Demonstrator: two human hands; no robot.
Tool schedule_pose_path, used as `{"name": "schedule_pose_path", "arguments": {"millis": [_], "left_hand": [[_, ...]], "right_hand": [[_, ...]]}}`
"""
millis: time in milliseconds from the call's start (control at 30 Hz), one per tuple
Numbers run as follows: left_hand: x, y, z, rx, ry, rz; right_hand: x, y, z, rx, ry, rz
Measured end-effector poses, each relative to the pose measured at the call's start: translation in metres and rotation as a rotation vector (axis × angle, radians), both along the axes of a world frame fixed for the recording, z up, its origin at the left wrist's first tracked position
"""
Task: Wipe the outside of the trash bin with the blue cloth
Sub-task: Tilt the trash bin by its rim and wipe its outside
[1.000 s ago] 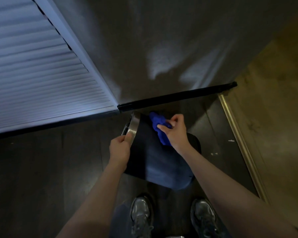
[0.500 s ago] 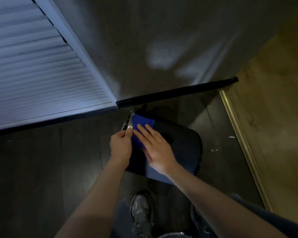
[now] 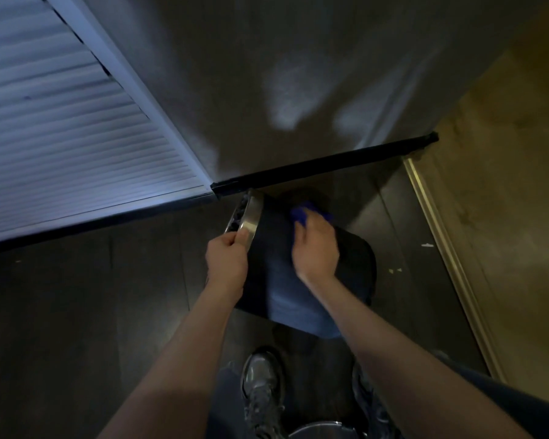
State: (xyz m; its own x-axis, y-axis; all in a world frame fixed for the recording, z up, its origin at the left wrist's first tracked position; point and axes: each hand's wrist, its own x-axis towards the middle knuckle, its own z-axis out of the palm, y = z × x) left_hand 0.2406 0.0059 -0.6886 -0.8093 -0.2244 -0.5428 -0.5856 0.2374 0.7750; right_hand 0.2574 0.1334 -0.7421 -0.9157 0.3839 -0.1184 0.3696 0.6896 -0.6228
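Two hands: both on the trash bin [image 3: 355,267]
Room: dark floor [image 3: 76,296], louvered door [image 3: 61,137] far left
Bin: tipped, metal rim [image 3: 251,217] left
Left hand [image 3: 227,259]: fingers grasping rim
Right hand [image 3: 317,248]: presses blue cloth [image 3: 301,212] against bin's side

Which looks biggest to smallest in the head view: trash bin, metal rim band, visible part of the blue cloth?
1. trash bin
2. metal rim band
3. blue cloth, mostly hidden under the right hand; its full size can't be judged.
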Motion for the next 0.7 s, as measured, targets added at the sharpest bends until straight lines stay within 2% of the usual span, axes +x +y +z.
{"name": "schedule_pose_path", "arguments": {"millis": [100,200,233,400,567,633,700], "left_hand": [[0.0,0.001,-0.001,0.052,-0.017,0.063],[0.0,-0.001,-0.003,0.039,-0.025,0.1],[0.0,-0.001,-0.002,0.041,-0.026,0.115],[0.0,-0.003,0.001,0.107,-0.085,0.146],[0.003,-0.004,0.002,0.064,-0.063,0.124],[0.005,-0.002,0.002,0.043,-0.035,0.074],[0.006,0.0,0.001,0.03,-0.012,0.023]], "right_hand": [[0.011,-0.038,0.014,0.042,0.16,0.178],[0.033,-0.022,0.006,0.189,0.178,0.452],[0.04,-0.009,-0.001,0.209,0.173,0.477],[0.063,0.046,-0.022,0.081,0.074,0.105],[0.015,0.048,-0.02,0.055,-0.18,-0.198],[-0.01,0.034,-0.014,0.034,-0.276,-0.172],[-0.033,0.014,-0.005,-0.018,-0.268,-0.086]]}}
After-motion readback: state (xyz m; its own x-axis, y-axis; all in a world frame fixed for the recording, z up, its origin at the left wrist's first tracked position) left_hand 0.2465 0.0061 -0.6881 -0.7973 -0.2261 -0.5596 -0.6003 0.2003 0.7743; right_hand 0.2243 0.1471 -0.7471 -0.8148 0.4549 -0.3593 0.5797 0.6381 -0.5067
